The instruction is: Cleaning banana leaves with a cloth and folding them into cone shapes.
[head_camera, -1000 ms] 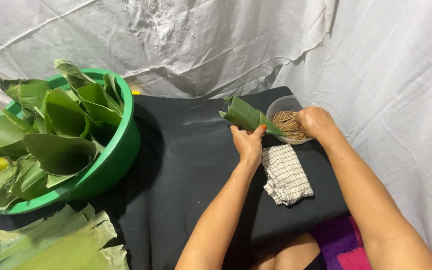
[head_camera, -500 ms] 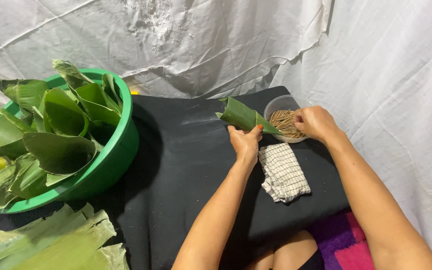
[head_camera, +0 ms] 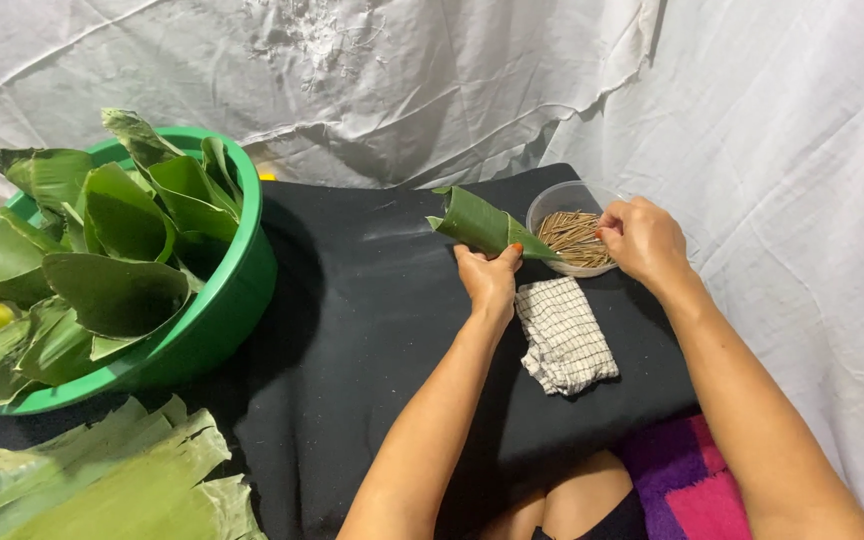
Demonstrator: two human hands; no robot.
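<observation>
- I see my left hand pinching a smooth green leaf cone at the far middle of the black cloth-covered bench.
- My right hand curls at the clear round tub of thin brown sticks; whether it grips any, I cannot tell.
- A checked cloth lies crumpled just near of the cone.
- Far left, a green plastic basin holds glossy leaves.

Left hand gripping a green leaf rolled into a cone above a black cloth-covered table, right hand at the rim of a clear bowl of thin sticks, checked cloth between the forearms, green basin of leaves at left
</observation>
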